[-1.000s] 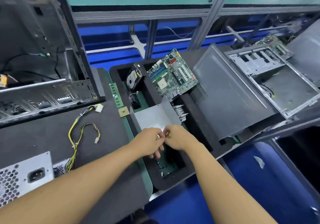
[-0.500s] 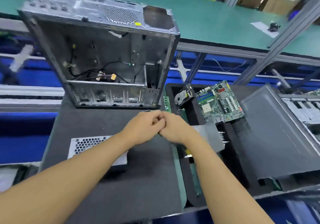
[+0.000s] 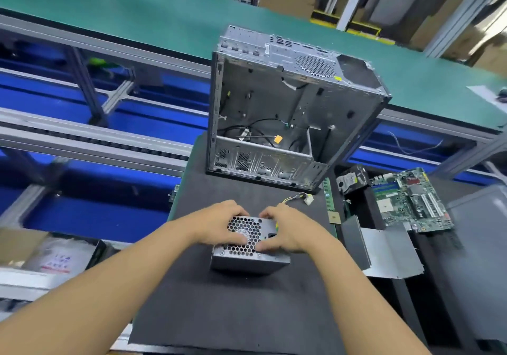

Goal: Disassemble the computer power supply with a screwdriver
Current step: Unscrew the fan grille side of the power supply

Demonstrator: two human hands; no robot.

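Your hands cover the far side of the power supply (image 3: 251, 247), so I can't make out that face or where its wires exit. Only a sliver of yellow shows by your right hand (image 3: 288, 231).

The left hand (image 3: 219, 225) grips the left end, the right hand grips the right end. On both, the fingers curl over the far edge and the thumbs sit on the top.

The unit is a grey sheet-metal box with a honeycomb grille on top. It sits mid-bench on the black foam mat (image 3: 233, 313), which has a matte, grainy surface.

The computer case (image 3: 288, 113) stands at the mat's far edge. It is bare stamped steel with its open side facing you and loose black cables inside.

A white connector (image 3: 307, 198) on thin wires lies between the case and your right hand.

Along the mat's right edge are a green memory stick (image 3: 327, 198) and a small square chip (image 3: 335, 218).

Past that edge are a green motherboard (image 3: 411, 201) and a bent metal plate (image 3: 389, 253). There is also a dark drive (image 3: 352, 180), partly hidden.

The lower-left corner of the view is blurred, with unreadable bagged items.
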